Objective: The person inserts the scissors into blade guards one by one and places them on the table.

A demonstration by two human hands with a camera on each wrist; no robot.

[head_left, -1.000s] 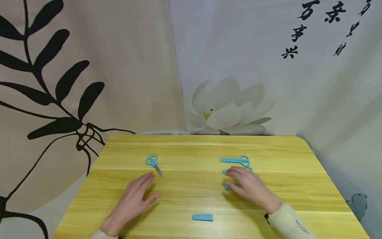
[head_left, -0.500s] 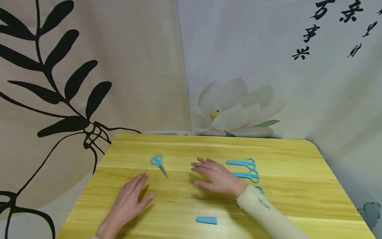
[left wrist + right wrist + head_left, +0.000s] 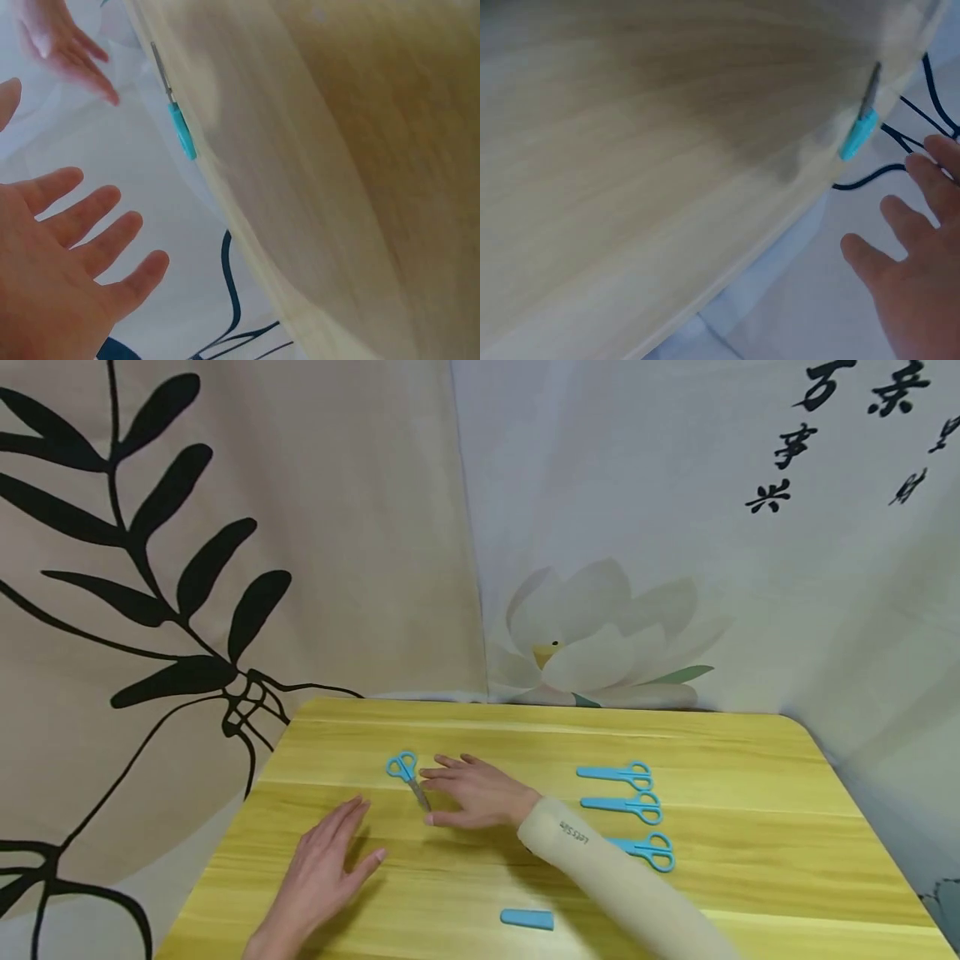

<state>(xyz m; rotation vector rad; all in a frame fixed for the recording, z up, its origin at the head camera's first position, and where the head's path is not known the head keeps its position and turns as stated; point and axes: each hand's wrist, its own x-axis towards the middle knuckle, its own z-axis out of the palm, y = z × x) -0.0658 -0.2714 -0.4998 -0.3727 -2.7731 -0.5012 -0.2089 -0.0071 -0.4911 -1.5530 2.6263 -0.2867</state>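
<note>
A pair of scissors (image 3: pixel 408 772) with blue handles and a bare metal blade lies on the left half of the table. My right hand (image 3: pixel 480 793) reaches across with its fingers extended, the fingertips right beside the blade; nothing is in its grasp. The same scissors show in the right wrist view, turquoise handle (image 3: pixel 859 135) beyond the spread fingers. My left hand (image 3: pixel 318 864) hovers over the table's near left part, fingers straight and thumb apart, holding nothing. A loose blue blade cover (image 3: pixel 527 919) lies near the front, between the two forearms.
On the right lie three more blue scissors with covered blades: a far pair (image 3: pixel 615 773), a middle pair (image 3: pixel 622 805) and a near pair (image 3: pixel 656 852), partly hidden by the right sleeve (image 3: pixel 622 877). A printed curtain (image 3: pixel 360 527) hangs behind the wooden table (image 3: pixel 750 827).
My right hand has swept left from the covered scissors to the uncovered pair, baring the covered ones to view. The left hand has barely moved. The head view has shifted slightly.
</note>
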